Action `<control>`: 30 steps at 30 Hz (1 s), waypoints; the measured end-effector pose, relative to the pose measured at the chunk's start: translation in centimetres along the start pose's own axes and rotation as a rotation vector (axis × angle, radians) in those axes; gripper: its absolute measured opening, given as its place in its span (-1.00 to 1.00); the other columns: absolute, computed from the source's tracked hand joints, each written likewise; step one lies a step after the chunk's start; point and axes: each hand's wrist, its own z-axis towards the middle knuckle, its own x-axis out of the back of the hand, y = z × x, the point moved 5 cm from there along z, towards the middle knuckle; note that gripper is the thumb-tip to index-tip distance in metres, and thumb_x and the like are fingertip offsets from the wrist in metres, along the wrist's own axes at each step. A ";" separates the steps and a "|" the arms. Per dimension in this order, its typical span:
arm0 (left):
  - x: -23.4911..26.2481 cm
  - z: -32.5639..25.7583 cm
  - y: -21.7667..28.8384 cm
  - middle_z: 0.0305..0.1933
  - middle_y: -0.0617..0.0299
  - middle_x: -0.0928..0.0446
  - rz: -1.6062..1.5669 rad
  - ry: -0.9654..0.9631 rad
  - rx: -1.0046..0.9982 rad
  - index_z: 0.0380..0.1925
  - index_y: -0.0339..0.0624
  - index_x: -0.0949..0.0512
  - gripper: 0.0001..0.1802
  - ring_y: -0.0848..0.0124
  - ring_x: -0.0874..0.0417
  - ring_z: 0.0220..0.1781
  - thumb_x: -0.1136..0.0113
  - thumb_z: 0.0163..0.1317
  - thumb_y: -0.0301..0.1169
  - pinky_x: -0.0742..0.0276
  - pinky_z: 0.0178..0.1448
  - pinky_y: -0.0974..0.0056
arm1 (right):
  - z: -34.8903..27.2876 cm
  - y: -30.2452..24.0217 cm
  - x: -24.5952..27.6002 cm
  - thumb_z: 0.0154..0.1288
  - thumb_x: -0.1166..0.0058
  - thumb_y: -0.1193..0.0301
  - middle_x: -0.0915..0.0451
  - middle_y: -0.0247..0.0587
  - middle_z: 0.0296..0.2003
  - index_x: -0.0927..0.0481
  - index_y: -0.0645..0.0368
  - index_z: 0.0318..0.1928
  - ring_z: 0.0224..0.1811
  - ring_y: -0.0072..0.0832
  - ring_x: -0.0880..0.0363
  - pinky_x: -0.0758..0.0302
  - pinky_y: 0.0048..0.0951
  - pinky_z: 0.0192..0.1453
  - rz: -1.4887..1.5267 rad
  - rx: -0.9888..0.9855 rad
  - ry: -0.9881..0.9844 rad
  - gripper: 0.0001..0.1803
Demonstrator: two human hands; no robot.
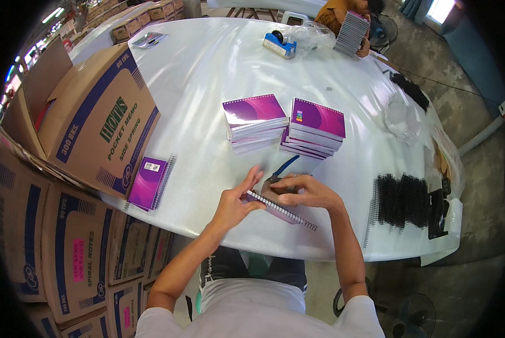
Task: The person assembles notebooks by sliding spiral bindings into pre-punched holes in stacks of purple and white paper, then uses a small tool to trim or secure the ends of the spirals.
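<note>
Over the table, one end of a notebook is clasped at ten o'clock between thumb and fingers of the left hand. Its coil end is pointed toward four o'clock. The right hand is curled beside its far side; its grip cannot be told. Pliers are seen at twelve o'clock, below two notebook stacks; black coils are piled at three.

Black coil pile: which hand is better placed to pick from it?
Right, likely: the right hand lies nearer the black coil pile, while the left hand, farther off, grips the notebook.
</note>
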 end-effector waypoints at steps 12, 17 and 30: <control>0.8 0.3 -1.8 0.42 0.07 -0.33 -0.036 -0.194 0.052 0.42 -0.09 -0.22 -0.14 0.32 -0.44 0.36 -0.41 0.14 -0.26 -0.40 0.34 0.28 | -3.8 -0.4 2.9 0.25 -0.26 0.13 -0.56 -0.11 0.02 -0.62 0.16 0.13 0.00 -0.38 -0.55 -0.48 -0.46 0.00 -0.104 -0.138 0.199 -0.48; 0.2 0.4 0.1 0.37 0.14 -0.41 -0.118 -0.373 0.222 0.31 -0.24 -0.38 -0.33 0.33 -0.44 0.35 -0.30 0.27 -0.18 -0.31 0.40 0.27 | -8.5 0.2 4.9 0.14 -0.34 0.20 -0.53 0.05 0.07 -0.64 0.20 0.04 0.16 -0.18 -0.51 -0.43 -0.41 0.16 -1.394 -0.100 0.666 -0.51; 3.5 -3.2 3.5 0.36 0.05 -0.42 0.166 0.037 -0.106 0.31 -0.23 -0.38 -0.42 0.24 -0.40 0.40 -0.21 0.28 -0.47 -0.21 0.46 0.21 | -0.4 3.1 0.1 0.31 -0.07 0.50 -0.43 -0.01 0.23 -0.51 0.11 0.19 0.33 -0.12 -0.33 -0.26 0.00 0.39 -0.858 0.099 0.537 -0.58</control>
